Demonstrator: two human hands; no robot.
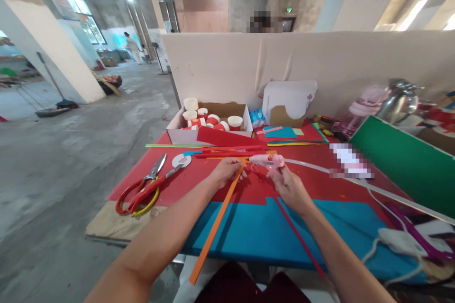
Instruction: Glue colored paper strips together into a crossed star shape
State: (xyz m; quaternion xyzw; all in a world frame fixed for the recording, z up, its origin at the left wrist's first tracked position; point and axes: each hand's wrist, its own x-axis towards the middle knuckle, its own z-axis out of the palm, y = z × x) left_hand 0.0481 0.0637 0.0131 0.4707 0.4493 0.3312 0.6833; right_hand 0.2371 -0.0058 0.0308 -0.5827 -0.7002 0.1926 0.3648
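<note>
My left hand (228, 172) is closed around the upper end of a long orange strip (216, 227), which slants down past the table's front edge. In my right hand (288, 184) is a pink glue gun (267, 161), its nozzle pointing left, close to the strip's held end. A long whitish glue stick (320, 167) runs from the back of the gun toward the right. Behind my hands lie several red, orange and blue strips (227, 151). A thin red strip (300, 236) hangs over the front edge below my right hand.
Scissors (153, 173) with red and yellow handles lie left, near a white disc (181, 161). A white box (209, 137) of red-and-white paper cups stands behind. At right are a green board (405, 165), a power strip (401, 241) and a metal kettle (398, 102). A white partition (220, 64) rises behind.
</note>
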